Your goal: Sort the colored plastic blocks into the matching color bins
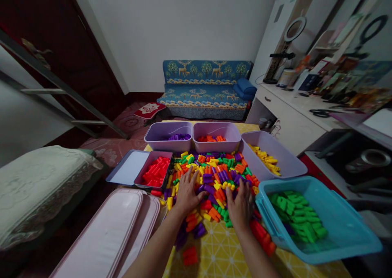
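Observation:
A heap of plastic building blocks (211, 178) in red, orange, yellow, green and purple covers the middle of the table. My left hand (187, 192) rests on the heap's left side, fingers stretched forward and thumb apart, close to purple and yellow blocks. On the right side lies my right hand (241, 206), palm down with fingers spread; blocks under its fingertips are partly hidden. Neither hand visibly grips a block. Red blocks (262, 237) lie beside my right wrist, and another red block (190, 255) sits nearer on the yellow tablecloth (217, 247).
Behind the heap stand a bin with purple blocks (168, 143), a bin with orange blocks (217, 146) and one with yellow blocks (288, 165). A teal bin (346, 225) holds green blocks; a box (153, 185) holds red ones. Pink lids (107, 229) lie left.

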`<move>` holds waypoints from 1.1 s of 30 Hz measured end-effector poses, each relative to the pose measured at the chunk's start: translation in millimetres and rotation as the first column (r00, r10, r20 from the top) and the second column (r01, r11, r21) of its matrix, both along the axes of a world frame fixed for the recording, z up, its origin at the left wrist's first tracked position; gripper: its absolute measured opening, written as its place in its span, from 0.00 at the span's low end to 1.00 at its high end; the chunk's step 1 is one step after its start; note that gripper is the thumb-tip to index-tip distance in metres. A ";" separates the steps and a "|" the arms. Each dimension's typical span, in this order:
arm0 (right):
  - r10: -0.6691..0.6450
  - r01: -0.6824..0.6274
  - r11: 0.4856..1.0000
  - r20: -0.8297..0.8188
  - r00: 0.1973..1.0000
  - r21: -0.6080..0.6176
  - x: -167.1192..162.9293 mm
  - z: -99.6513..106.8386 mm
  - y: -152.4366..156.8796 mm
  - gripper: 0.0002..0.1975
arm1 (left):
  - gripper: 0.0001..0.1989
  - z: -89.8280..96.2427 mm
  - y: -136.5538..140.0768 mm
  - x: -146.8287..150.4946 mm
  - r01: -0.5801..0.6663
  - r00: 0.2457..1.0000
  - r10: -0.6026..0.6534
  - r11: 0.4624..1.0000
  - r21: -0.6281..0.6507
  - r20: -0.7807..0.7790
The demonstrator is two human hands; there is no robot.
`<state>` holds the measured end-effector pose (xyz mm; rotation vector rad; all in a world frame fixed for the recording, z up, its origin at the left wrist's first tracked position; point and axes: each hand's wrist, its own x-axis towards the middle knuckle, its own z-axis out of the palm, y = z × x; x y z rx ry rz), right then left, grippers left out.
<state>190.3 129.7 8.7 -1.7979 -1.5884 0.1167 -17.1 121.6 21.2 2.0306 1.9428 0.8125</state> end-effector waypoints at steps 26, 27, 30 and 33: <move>0.658 -0.631 0.738 -0.045 0.752 0.240 -14.3 17.9 -30.5 0.10 | 0.38 -12.0 1.6 -3.6 0.024 0.997 -0.030 0.996 0.082 0.070; 0.684 -0.665 0.714 -0.012 0.730 0.217 -10.2 14.8 -36.0 0.09 | 0.37 -11.9 1.6 -3.4 0.020 0.997 -0.027 0.996 0.088 0.076; 0.706 -0.711 0.692 0.088 0.703 0.127 -5.1 10.1 -38.7 0.09 | 0.36 -11.8 1.5 -3.5 0.020 0.995 -0.030 0.994 0.107 0.092; 0.606 -0.624 0.777 0.166 0.778 0.082 -6.5 13.5 -22.1 0.15 | 0.35 -12.7 1.1 -4.0 0.020 0.995 -0.031 0.994 0.110 0.099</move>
